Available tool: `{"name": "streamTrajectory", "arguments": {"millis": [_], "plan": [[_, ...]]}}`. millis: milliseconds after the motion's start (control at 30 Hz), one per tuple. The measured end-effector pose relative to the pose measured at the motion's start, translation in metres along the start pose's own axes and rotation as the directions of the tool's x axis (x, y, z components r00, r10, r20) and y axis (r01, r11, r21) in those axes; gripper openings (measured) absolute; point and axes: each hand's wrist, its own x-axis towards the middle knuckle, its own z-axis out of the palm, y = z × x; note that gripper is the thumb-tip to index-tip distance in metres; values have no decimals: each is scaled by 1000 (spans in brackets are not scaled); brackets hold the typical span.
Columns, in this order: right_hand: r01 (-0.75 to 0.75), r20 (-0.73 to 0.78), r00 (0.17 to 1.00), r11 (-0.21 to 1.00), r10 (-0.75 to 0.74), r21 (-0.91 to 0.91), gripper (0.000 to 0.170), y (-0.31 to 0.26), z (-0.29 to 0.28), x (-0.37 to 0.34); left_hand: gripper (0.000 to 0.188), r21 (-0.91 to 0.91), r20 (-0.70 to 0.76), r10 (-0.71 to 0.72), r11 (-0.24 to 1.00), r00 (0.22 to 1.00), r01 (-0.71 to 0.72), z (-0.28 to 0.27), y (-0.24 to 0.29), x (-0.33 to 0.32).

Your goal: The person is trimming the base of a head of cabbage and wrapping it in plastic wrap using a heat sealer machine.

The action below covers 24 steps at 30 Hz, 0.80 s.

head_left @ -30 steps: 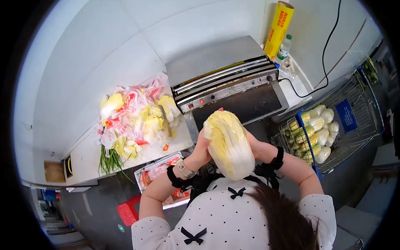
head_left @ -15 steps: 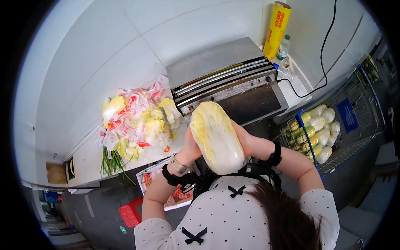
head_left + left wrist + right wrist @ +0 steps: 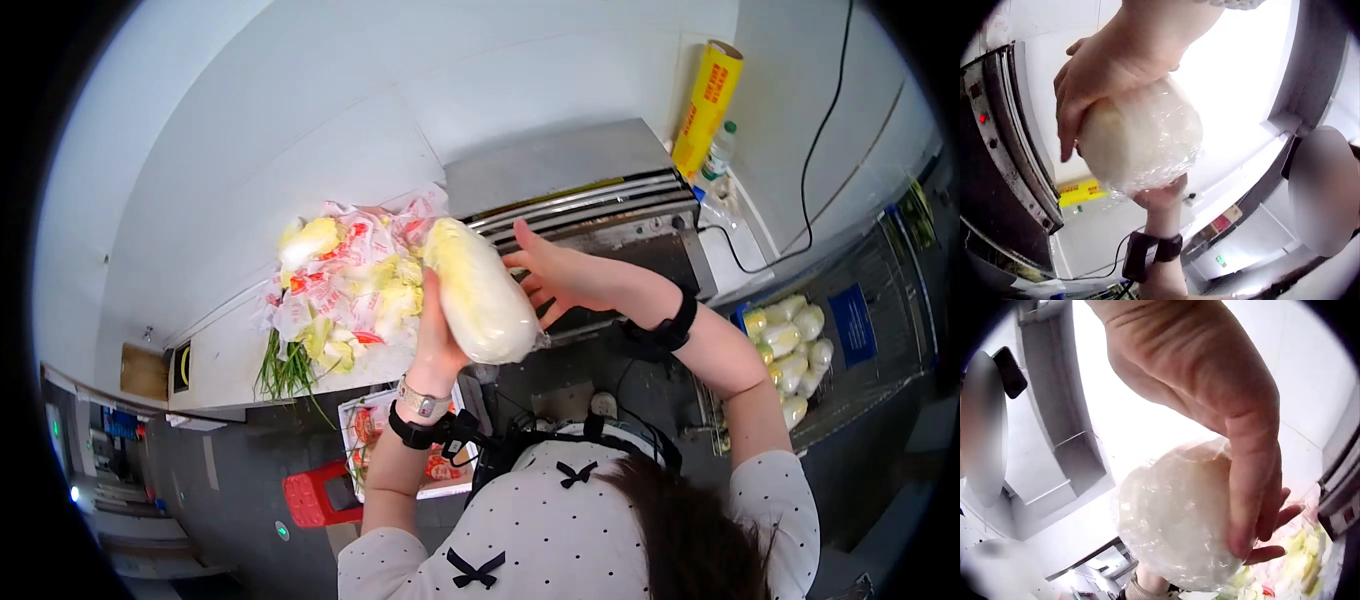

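Note:
A film-wrapped napa cabbage [image 3: 478,290] is held tilted above the counter's edge, its white base toward the body. My left hand [image 3: 437,335] grips its left side, thumb along the leaves. On the other side my right hand [image 3: 555,275] has spread, relaxed fingers close to the wrap. In the left wrist view, my left hand [image 3: 1119,69] curves over the cabbage [image 3: 1141,140]. The right wrist view shows the fingers of my right hand [image 3: 1222,394] along the side of the shiny wrapped cabbage [image 3: 1175,515], with left fingertips beyond.
A metal wrapping machine [image 3: 560,165] stands behind the hands. Loose leaves and printed plastic [image 3: 345,265] lie on the counter [image 3: 225,350] at left. At right is a cart [image 3: 860,370] of wrapped cabbages; a yellow roll [image 3: 708,110] stands by the wall. A red stool [image 3: 315,495] is below.
The cabbage has moved left from in front of the machine toward the leaf pile. My right hand has loosened from its side and spread its fingers; my left hand keeps hold. The head view has shifted.

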Motion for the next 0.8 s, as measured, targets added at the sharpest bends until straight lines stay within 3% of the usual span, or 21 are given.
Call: {"name": "streamTrajectory", "arguments": {"millis": [67,100,133,167,200,233,267,333,367,467,700,800], "plan": [[190,-14,982,981,-190,-27,80,-21,8,-14,73,-124,113,78,990,991,-64,-4,19,-2],[317,4,948,947,-317,-48,76,-27,13,-19,77,-148,70,170,976,983,-158,2,25,-3],[441,29,897,895,-440,-65,73,-33,21,-25,76,-235,101,204,956,974,-176,8,31,-6],[616,-30,778,771,-627,-159,56,-34,34,-34,76,-321,135,243,928,961,-190,15,37,-8],[802,-193,531,562,-826,-200,34,-26,47,-33,75,-409,168,287,891,943,-198,23,42,-11],[803,-144,285,318,-948,-504,31,-16,51,-35,74,-502,147,298,844,943,-188,34,47,-16],[676,-19,34,37,-999,-736,29,-7,53,-35,74,-529,123,335,819,934,-224,44,50,-21],[431,206,-207,-278,-956,-859,26,1,70,-31,73,-581,68,393,763,917,-284,59,51,-31],[343,246,-228,-314,-942,-885,27,3,82,-29,72,-576,46,410,756,911,-311,62,49,-35],[397,99,-142,-148,-985,-906,29,2,101,-23,71,-596,32,390,747,920,-295,57,43,-43],[389,238,-101,-259,-966,-884,20,-8,104,-26,68,-476,-55,462,767,885,-430,55,36,-54],[437,246,-59,-246,-968,-865,20,-6,102,-23,67,-441,-68,476,774,877,-454,58,33,-60]]}}
